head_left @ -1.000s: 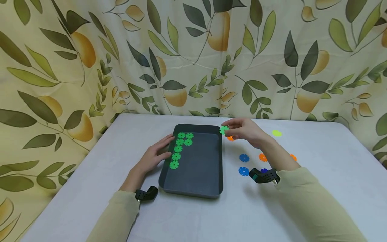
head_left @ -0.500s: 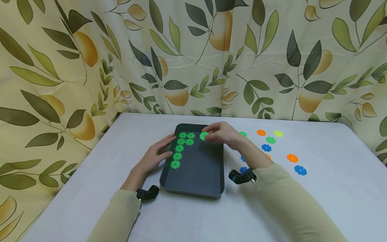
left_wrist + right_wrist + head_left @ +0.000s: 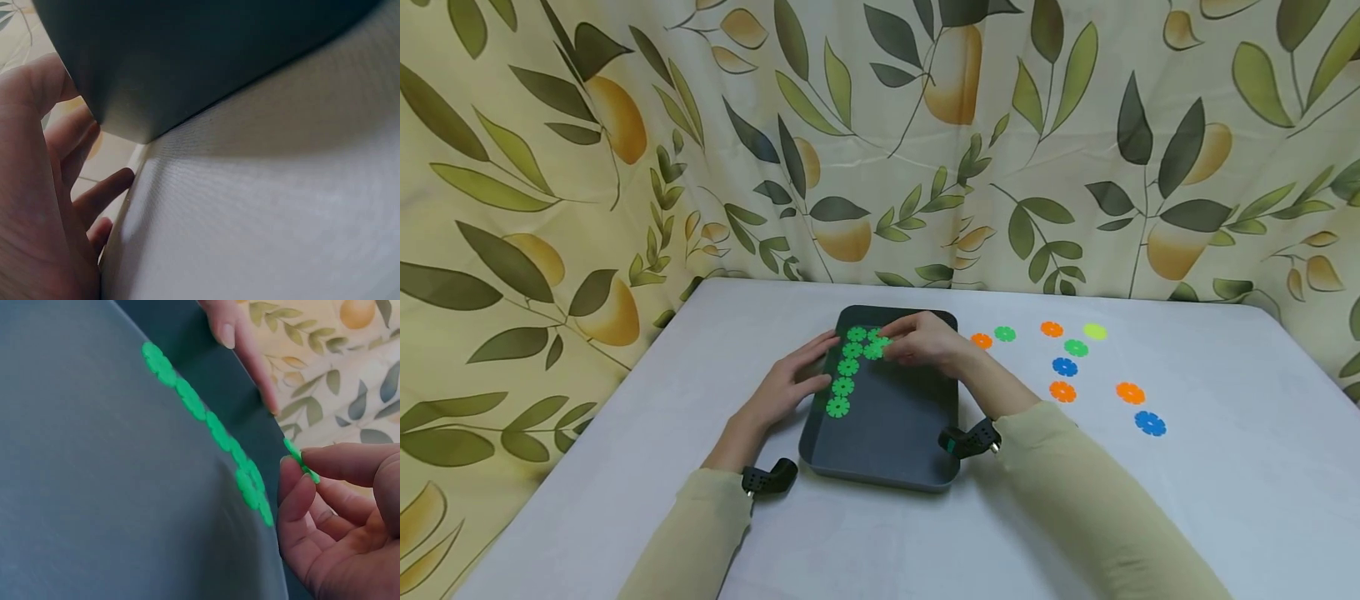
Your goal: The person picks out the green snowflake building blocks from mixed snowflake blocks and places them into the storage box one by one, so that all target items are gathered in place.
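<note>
A dark grey rectangular tray (image 3: 887, 446) lies on the white table. Along its left side runs a column of several green flower-shaped discs (image 3: 838, 407), with more beside it at the far end. My right hand (image 3: 925, 342) is over the tray's far part, pinching a green flower-shaped disc (image 3: 301, 461) between thumb and fingers. In the right wrist view that disc is held above the tray, apart from the row. My left hand (image 3: 790, 379) rests against the tray's left edge with fingers extended; in the left wrist view its fingers (image 3: 62, 81) touch the tray wall.
Right of the tray lie loose flower discs: green (image 3: 1004, 333), orange (image 3: 1131, 393), blue (image 3: 1150, 423) and a yellow one (image 3: 1095, 332). My right forearm may cover others. A leaf-and-fruit patterned curtain (image 3: 880, 167) hangs behind the table.
My right hand has moved left with the green disc, from beyond the tray's right edge to over the discs at the far left. The left hand stays on the tray's edge.
</note>
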`<state>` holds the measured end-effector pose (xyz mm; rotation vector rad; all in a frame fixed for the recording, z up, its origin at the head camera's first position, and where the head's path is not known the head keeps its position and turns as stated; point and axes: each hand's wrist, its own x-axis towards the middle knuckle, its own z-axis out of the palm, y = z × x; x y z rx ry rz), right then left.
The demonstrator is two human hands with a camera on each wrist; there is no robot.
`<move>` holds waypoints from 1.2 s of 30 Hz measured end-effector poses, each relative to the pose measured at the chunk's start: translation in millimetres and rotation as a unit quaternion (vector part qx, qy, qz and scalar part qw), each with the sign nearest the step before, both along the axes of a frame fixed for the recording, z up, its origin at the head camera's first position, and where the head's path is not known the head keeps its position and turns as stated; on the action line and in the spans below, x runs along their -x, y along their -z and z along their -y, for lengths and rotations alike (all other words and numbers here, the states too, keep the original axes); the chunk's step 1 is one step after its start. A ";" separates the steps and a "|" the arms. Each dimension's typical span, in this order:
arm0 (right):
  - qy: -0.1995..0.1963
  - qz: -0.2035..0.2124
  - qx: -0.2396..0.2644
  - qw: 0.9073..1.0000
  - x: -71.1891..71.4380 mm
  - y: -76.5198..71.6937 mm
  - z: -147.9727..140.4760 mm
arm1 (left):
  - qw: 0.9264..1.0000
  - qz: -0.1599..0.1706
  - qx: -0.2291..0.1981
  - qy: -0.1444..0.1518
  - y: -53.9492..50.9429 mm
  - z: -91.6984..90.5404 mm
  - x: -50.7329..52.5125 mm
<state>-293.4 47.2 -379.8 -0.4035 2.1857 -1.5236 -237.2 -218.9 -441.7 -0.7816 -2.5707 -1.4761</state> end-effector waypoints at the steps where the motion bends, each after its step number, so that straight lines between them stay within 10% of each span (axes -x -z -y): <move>1: 0.000 0.001 -0.002 1.000 0.0 0.7 1.6 | 1.000 -0.001 0.001 -0.001 1.9 0.7 1.4; 36: -0.028 -0.058 -0.065 0.996 -6.7 13.2 19.9 | 1.000 -0.011 0.012 0.002 7.9 3.8 5.7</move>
